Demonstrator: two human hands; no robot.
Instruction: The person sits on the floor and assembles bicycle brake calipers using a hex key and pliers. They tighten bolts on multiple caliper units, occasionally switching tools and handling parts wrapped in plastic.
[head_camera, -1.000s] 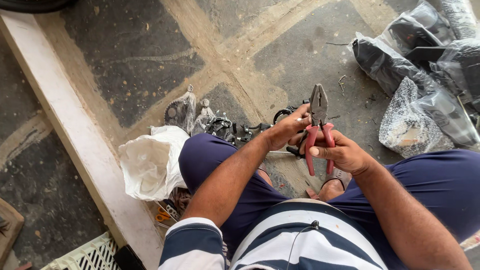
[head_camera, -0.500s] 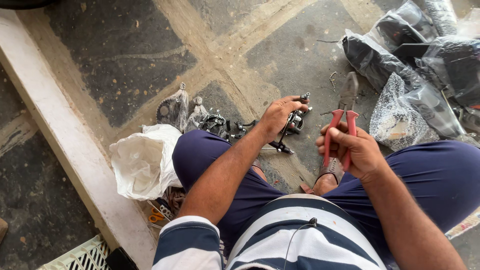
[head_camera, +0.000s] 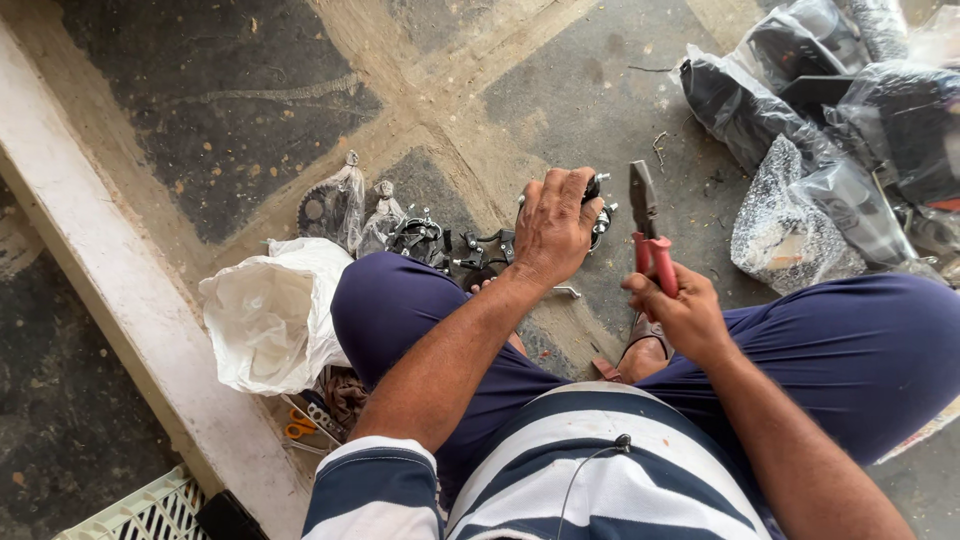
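Head: right hand (head_camera: 685, 310) fingers clamp pliers (head_camera: 648, 232).

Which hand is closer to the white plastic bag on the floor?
Left. The left hand grips a small metal part to the right of the white plastic bag; the right hand, holding red-handled pliers, is farther right.

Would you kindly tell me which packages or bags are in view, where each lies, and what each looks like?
White plastic bag: crumpled, by the person's left knee.
Small clear bags: hold a dark sprocket and metal parts, beyond that knee.
Clear wrapped packages: dark contents, heaped at upper right.
Clear speckled bag: right of the red-handled pliers.
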